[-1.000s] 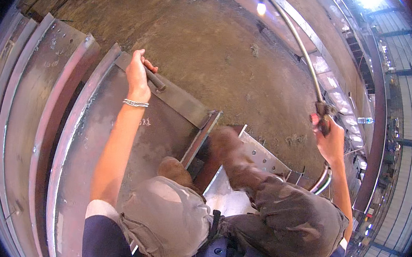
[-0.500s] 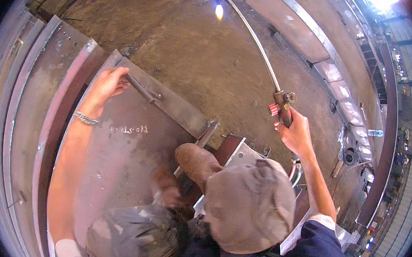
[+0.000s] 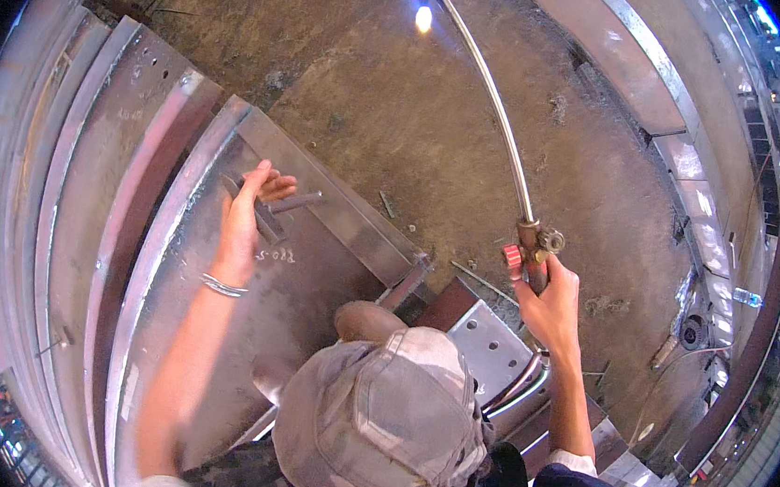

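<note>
The torch (image 3: 505, 123) is pointing away from the person over the floor (image 3: 348, 99), to the right of the marked steel beam (image 3: 321, 279), and its flame (image 3: 423, 19) is burning beyond this beam's far edge. The right hand (image 3: 551, 306) is wrapping around the torch handle, just below the valve knob (image 3: 552, 240). I am judging that the torch is feeling rather front-heavy, with a stiff metal neck, while the flexible hoses (image 3: 515, 389) are pulling a little; the handle is seeming the safe place for holding, because the neck's end is probably getting hot. Above the beam, the left hand (image 3: 248, 206) is curling partly at a dark metal tool (image 3: 272, 225); the palm is covering the contact, so I cannot tell if it is gripping firmly. More beams (image 3: 125, 115) are standing to the left of the marked one, and a drilled plate (image 3: 488, 347) is lying to its right. The flame's glare is hiding the nozzle, and the knee (image 3: 382, 421) is blocking the beam's near part.
</note>
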The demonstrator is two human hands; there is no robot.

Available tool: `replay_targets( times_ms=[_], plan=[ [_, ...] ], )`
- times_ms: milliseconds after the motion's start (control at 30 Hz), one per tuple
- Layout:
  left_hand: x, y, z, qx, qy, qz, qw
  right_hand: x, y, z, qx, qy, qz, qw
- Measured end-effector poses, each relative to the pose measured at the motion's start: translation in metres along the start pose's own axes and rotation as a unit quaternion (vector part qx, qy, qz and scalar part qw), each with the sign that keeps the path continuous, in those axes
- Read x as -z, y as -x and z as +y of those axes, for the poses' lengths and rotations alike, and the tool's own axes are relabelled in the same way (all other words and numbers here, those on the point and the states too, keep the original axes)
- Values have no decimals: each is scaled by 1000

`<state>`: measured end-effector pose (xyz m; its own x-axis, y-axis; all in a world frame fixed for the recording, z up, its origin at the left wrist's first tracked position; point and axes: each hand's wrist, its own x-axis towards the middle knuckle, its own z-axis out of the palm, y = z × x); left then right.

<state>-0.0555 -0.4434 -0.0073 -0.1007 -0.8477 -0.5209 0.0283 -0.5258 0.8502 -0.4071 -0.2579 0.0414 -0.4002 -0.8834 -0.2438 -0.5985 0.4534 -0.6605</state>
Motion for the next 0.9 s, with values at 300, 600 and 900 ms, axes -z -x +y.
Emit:
replay_targets(
  times_ms=[300,600,900],
  plan=[
    [-41,-7,-7,-101,215,122,964,-1,13,19,-56,-8,35,998],
    [-39,-9,-3,-73,234,126,961,6,43,33,-137,-42,59,988],
    [-36,-12,-5,-66,234,112,964,8,46,38,-130,-20,60,989]
  ],
)
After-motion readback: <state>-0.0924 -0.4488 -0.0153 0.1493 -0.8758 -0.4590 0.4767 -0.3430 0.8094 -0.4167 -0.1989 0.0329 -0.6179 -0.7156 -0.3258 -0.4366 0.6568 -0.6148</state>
